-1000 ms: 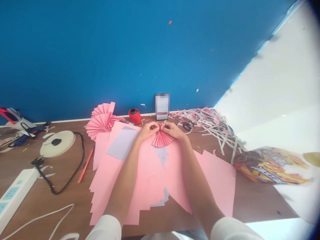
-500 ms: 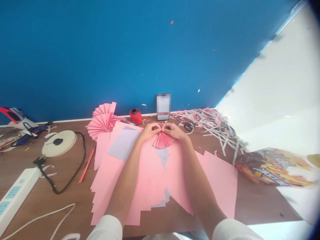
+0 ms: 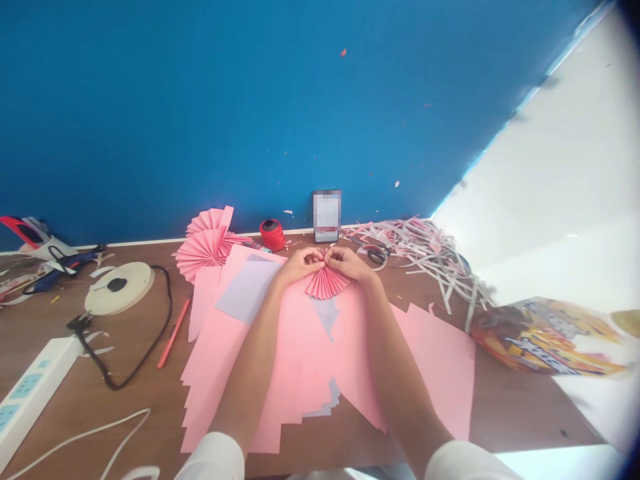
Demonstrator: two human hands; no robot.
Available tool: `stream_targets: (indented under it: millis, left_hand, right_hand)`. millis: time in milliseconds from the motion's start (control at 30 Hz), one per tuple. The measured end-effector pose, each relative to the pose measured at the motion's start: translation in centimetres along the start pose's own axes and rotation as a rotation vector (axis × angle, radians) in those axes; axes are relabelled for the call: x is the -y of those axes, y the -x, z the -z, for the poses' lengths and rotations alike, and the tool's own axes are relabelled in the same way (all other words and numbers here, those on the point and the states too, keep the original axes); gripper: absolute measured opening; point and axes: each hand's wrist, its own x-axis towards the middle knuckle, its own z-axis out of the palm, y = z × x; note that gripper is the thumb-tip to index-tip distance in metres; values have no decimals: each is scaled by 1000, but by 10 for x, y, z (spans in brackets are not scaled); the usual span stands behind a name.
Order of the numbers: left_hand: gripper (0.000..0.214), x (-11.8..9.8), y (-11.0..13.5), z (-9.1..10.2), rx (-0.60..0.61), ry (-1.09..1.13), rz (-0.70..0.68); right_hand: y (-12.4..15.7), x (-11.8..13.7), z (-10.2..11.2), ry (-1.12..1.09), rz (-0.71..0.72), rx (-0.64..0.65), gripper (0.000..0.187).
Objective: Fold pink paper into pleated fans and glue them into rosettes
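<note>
A pleated pink paper fan [image 3: 327,283] spreads downward between my hands, above the pile of pink paper sheets [image 3: 300,353]. My left hand [image 3: 300,264] pinches its gathered middle from the left. From the other side, my right hand [image 3: 349,263] grips the same spot, fingertips close to those of the left. The fingers partly hide the upper folds. Finished-looking pink paper rosettes [image 3: 205,247] lie to the left, with a grey-lilac sheet [image 3: 249,288] on the pile nearer my left forearm.
A phone [image 3: 327,217] leans on the blue wall beside a red thread spool [image 3: 272,235]. Scissors [image 3: 376,255] and shredded paper strips [image 3: 425,250] lie right, near a snack bag [image 3: 545,337]. Leftward are a red pen [image 3: 174,333], a corded white disc [image 3: 120,288] and a power strip [image 3: 37,393].
Both hands stay at the fan's middle, with only slight finger movement. The whole view has shifted a little; the other things lie as before.
</note>
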Motion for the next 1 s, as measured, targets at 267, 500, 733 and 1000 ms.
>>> stream_targets:
  millis: [267, 500, 733, 1000]
  left_hand:
    - [23, 3, -3, -1, -5, -17, 27]
    - [15, 3, -2, 0, 5, 5, 13]
    - [10, 2, 0, 3, 11, 20, 28]
    - [18, -4, 2, 4, 5, -19, -6]
  right_hand:
    - [-1, -4, 1, 31, -3, 7, 26]
    - [0, 0, -2, 51, -5, -16, 18]
    - [0, 1, -4, 58, -22, -62, 9]
    - [0, 3, -3, -1, -8, -49, 13]
